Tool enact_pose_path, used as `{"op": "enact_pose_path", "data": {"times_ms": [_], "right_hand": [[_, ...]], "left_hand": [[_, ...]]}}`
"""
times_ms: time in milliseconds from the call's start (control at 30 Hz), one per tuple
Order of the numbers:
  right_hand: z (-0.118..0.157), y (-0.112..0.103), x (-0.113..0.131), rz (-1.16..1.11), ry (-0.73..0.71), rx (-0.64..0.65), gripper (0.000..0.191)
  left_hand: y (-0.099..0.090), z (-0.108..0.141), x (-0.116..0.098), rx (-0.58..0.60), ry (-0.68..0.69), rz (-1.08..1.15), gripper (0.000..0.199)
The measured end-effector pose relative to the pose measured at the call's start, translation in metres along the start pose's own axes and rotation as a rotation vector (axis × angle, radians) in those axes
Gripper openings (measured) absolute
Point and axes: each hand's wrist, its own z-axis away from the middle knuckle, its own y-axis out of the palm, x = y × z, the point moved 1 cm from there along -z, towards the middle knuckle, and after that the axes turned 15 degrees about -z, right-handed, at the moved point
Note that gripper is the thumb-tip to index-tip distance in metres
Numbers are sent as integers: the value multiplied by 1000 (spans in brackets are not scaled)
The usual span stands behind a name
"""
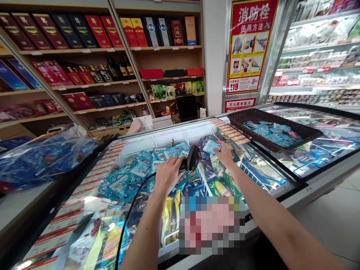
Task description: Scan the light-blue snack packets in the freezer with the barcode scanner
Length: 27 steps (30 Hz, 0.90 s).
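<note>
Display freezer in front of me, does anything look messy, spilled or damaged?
Slightly messy: small blue plastic packets lie jumbled at odd angles, not stacked, and a dark brown plastic basket sits on top of the freezer, not inside. No obvious spill or damage.

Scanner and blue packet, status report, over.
Left hand gripping black scanner. Right hand pinching blue packet. Cable running down, nearer the left hand; nothing visible between scanner and packet.
</note>
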Motion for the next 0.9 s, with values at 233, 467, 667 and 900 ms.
{"op": "enact_pose_path", "data": {"times_ms": [233,467,667,900], "right_hand": [[2,-17,4,326,98,-114,41],[9,-18,10,500,-66,-177,32],[26,17,28,412,-464,210,41],[45,41,35,382,-710,628,55]], "left_hand": [[-10,-12,9,-121,-114,32,34],[-21,-8,7,-126,-269,-24,33],[-12,5,15,-177,-346,-20,32],[6,15,34,-173,-321,-97,35]]}}
